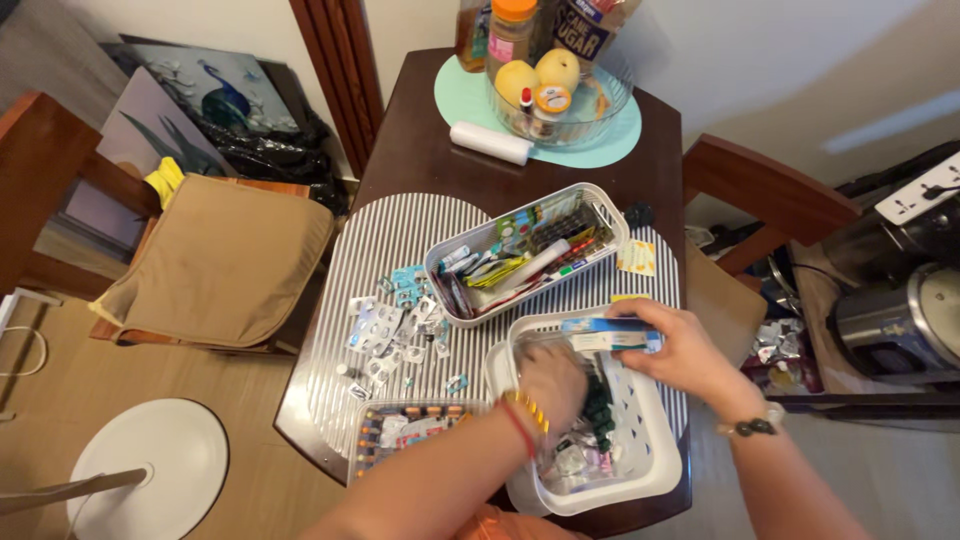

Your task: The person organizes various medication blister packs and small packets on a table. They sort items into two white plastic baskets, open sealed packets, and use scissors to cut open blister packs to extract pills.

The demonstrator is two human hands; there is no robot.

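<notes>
Striped mat point(400, 240) on dark table point(420, 150)

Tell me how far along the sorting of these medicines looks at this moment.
Partway. One white basket is packed with tubes and strips. In hand: the right hand holds a small blue-and-white box while the left hand digs in the near basket. Loose blister packs lie unsorted on the striped mat.

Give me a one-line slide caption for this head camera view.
Left hand reaches into a white basket of medicine packets while right hand holds a small box above it.
</notes>
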